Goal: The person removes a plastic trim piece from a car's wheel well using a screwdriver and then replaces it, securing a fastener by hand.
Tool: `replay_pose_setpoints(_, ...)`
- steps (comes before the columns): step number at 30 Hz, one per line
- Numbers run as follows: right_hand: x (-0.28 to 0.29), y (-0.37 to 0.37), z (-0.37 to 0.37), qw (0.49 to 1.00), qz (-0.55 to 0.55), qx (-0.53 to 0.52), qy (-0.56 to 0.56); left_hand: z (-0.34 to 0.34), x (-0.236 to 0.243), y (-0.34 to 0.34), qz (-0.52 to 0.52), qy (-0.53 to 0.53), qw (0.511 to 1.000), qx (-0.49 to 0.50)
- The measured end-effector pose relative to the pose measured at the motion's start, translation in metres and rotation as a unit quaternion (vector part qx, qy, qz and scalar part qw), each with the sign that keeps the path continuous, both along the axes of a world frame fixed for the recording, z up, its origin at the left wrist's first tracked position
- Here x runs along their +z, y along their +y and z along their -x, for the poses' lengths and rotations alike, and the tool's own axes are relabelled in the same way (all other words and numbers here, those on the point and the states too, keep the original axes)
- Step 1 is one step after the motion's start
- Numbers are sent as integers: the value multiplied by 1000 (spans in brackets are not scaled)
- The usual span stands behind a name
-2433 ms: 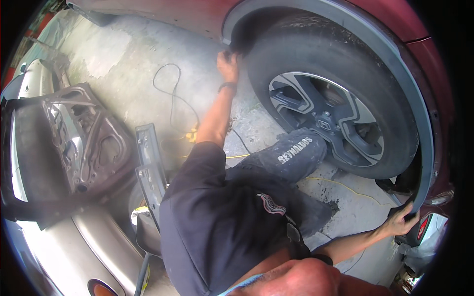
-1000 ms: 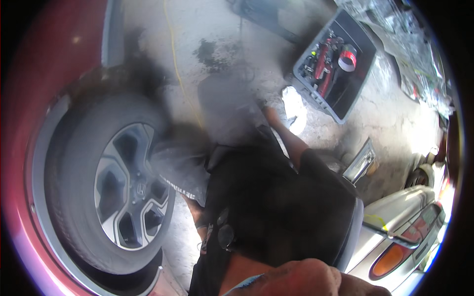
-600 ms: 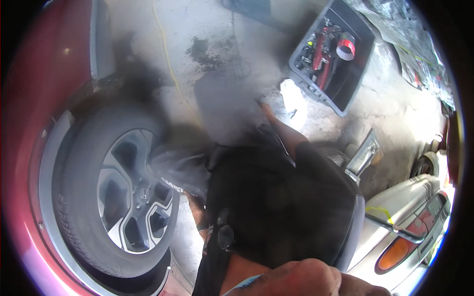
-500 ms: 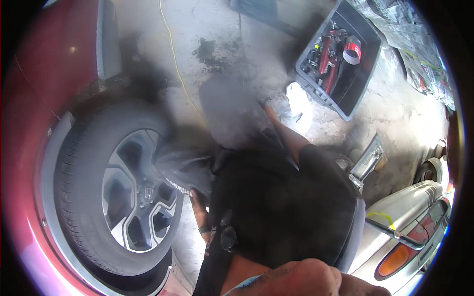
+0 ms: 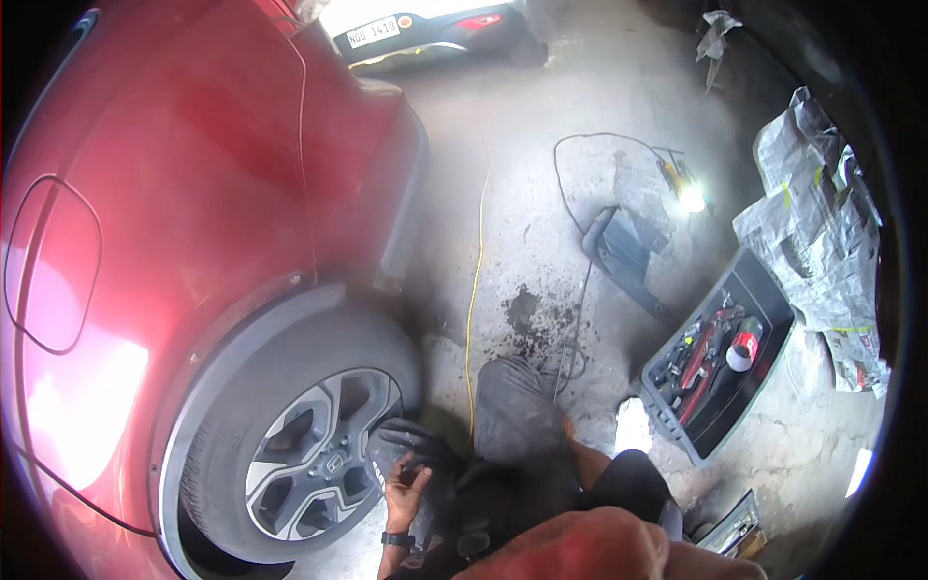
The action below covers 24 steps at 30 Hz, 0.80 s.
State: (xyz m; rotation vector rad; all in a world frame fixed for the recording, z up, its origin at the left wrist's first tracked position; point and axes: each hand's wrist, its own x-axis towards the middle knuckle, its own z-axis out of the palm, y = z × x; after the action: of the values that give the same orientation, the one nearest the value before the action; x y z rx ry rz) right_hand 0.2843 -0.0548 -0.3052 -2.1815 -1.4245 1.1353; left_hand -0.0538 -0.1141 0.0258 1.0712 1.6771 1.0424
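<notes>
My left hand (image 5: 403, 491) is raised in front of my left knee, beside the alloy wheel (image 5: 333, 464) of a red car. A dark watch (image 5: 395, 538) circles its wrist. The fingers are half curled with a gap to the thumb, and I see nothing between them. My right forearm (image 5: 584, 460) comes out of a black sleeve and runs behind my grey-trousered right knee (image 5: 522, 406), which hides that hand. The wheel's black tire (image 5: 227, 449) sits under the arch, and the red body panel (image 5: 213, 203) rises above it.
A grey bin (image 5: 720, 440) on the right holds red and dark parts. Beyond it stand a dark plastic panel (image 5: 628, 251), a lit work lamp (image 5: 689, 198) and paper sheeting (image 5: 802, 232). A yellow cord (image 5: 474, 319) crosses the stained floor. Another car (image 5: 430, 39) stands farther off.
The view has swung upward, showing more of the red car and the far floor. My left hand has come up to the front of the knee. The right hand stays hidden.
</notes>
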Motion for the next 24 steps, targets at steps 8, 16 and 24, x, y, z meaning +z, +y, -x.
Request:
replay_pose_setpoints(8, 104, 14, -39, 965, 4, -252, 69, 0, -17, -14, -12, -33, 999, 2)
replay_pose_setpoints(16, 174, 63, -30, 920, -275, -269, 69, 21, -25, -26, 10, 70, 996, 45)
replay_pose_setpoints(24, 298, 56, 53, 873, -377, -174, 257, 50, -83, -57, 95, 211, 966, 116)
